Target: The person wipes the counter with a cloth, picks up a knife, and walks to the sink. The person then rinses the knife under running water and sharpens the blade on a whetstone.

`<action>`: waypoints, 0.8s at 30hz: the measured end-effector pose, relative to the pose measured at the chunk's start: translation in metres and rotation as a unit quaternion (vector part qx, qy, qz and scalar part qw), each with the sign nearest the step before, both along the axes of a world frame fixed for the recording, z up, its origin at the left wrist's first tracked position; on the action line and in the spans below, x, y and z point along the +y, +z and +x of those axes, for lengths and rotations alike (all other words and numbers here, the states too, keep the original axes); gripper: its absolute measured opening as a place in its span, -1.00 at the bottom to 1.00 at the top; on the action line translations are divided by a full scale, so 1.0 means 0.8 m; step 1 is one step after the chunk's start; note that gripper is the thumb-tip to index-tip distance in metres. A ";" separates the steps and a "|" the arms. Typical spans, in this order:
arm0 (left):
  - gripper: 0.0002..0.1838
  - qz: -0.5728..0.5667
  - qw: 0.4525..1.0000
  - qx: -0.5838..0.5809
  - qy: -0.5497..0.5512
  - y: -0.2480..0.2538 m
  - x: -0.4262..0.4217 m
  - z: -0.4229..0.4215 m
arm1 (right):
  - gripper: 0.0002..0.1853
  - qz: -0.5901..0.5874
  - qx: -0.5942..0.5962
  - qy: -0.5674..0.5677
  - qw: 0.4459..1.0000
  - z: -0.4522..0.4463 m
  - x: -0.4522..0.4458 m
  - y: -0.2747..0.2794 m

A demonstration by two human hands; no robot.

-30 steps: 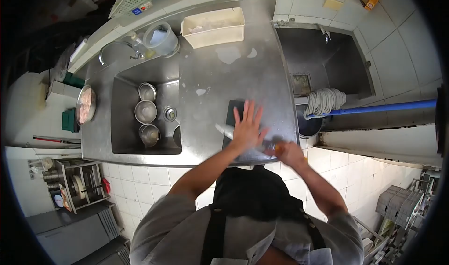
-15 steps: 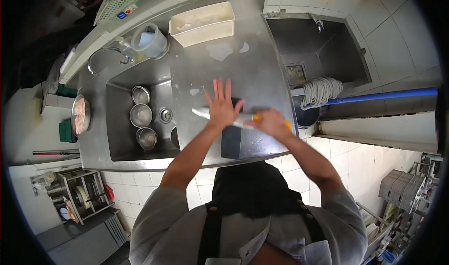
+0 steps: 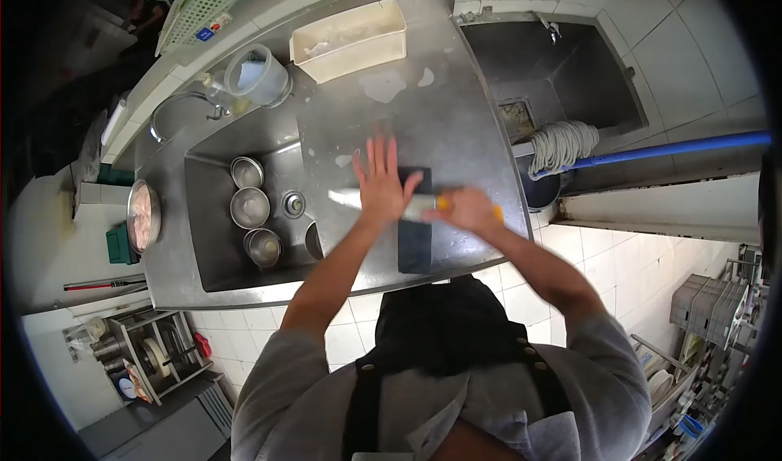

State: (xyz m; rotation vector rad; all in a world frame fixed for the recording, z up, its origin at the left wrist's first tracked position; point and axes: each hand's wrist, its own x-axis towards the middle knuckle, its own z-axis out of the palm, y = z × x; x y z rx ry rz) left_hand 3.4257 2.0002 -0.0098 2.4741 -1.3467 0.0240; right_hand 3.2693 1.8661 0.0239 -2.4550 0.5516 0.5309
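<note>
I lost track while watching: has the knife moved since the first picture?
Yes: the knife has moved left, nearer the sink with the bowls.

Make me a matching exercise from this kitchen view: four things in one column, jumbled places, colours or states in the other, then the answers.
1. knife
2. metal bowls
3. dark block
4. mop

A. inside a sink
B. blue handle
C. gripped by the right hand
D. crossed by the blade

Pairs: 1-C, 2-A, 3-D, 4-B
</note>
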 end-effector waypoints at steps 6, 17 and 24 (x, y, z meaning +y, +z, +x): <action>-0.06 0.069 0.997 0.010 0.027 0.002 0.001 0.003 | -0.19 -0.011 -0.003 -0.024 1.000 0.013 -0.002 0.002; -0.07 -0.030 0.991 0.097 -0.090 0.040 0.099 -0.091 | -0.39 -0.008 -0.036 0.015 0.999 -0.080 0.037 0.015; -0.76 -0.162 0.979 -0.100 -0.077 0.032 0.024 -0.132 | -0.75 -0.111 -0.246 0.004 0.963 -0.148 -0.011 0.033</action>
